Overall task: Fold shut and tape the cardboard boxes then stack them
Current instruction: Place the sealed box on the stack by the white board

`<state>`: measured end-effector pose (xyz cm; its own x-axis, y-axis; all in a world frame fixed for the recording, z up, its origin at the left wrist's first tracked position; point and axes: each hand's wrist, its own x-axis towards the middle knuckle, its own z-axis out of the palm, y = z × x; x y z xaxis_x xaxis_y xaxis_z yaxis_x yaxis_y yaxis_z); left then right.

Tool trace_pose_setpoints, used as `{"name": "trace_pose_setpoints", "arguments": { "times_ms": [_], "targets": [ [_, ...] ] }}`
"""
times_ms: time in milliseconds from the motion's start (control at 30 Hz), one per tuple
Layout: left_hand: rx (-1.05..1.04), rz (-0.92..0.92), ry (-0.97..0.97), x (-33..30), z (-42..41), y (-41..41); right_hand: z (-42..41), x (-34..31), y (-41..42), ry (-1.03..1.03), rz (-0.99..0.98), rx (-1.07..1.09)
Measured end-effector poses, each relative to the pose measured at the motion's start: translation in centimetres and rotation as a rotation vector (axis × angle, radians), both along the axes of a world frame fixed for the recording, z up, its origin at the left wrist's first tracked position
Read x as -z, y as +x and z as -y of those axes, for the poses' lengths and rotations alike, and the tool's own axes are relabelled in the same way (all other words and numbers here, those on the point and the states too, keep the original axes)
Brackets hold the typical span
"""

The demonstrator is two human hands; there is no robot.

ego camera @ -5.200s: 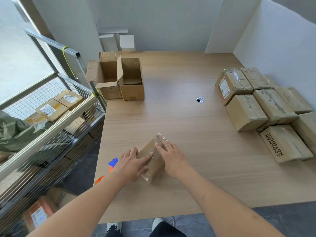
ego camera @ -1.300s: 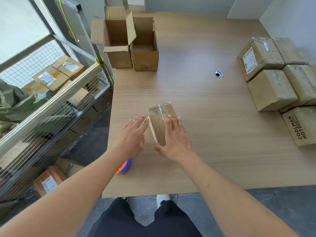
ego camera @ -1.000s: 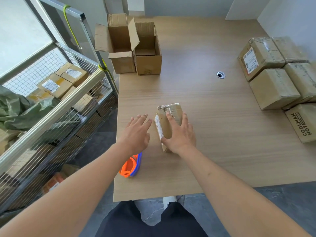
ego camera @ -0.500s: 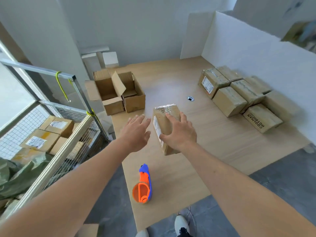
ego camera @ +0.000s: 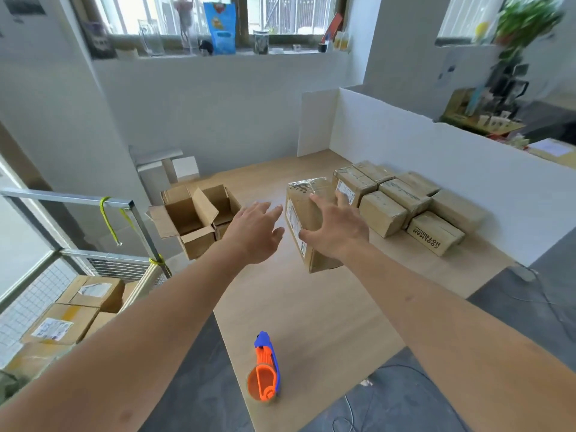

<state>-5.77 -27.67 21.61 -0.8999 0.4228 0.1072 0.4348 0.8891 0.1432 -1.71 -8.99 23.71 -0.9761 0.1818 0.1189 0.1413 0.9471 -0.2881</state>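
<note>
Right hand [ego camera: 338,230] apparently grips the taped box [ego camera: 304,219] aloft; left hand [ego camera: 255,232] hovers beside, fingers spread.

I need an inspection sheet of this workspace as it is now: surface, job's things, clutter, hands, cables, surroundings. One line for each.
Surface: wooden table, bare in the middle.
Job's things: taped box held above the table; sealed boxes grouped by the white partition; two open boxes at the far left corner; tape dispenser lying at the near edge.
Clutter: nothing seen.
Hands: right hand holds the taped box, fingers over its top; left hand open beside it, holding nothing.
Cables: thin cable on the floor beyond the near edge.
Surroundings: wire rack with parcels on the left; windowsill with small items.
</note>
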Motion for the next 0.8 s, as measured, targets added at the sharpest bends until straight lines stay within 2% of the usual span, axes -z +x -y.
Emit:
{"name": "trace_pose_setpoints", "arguments": {
  "times_ms": [333, 800],
  "targets": [
    [0.057, -0.017, -0.016, -3.1, -7.3, 0.5, -7.3, -2.2, 1.5, 0.004, -0.017, 0.080],
    [0.030, 0.032, -0.013, 0.0, -26.2, 0.2, -25.9, -0.8, 2.4, -0.026, 0.022, 0.037]
  ]
}}
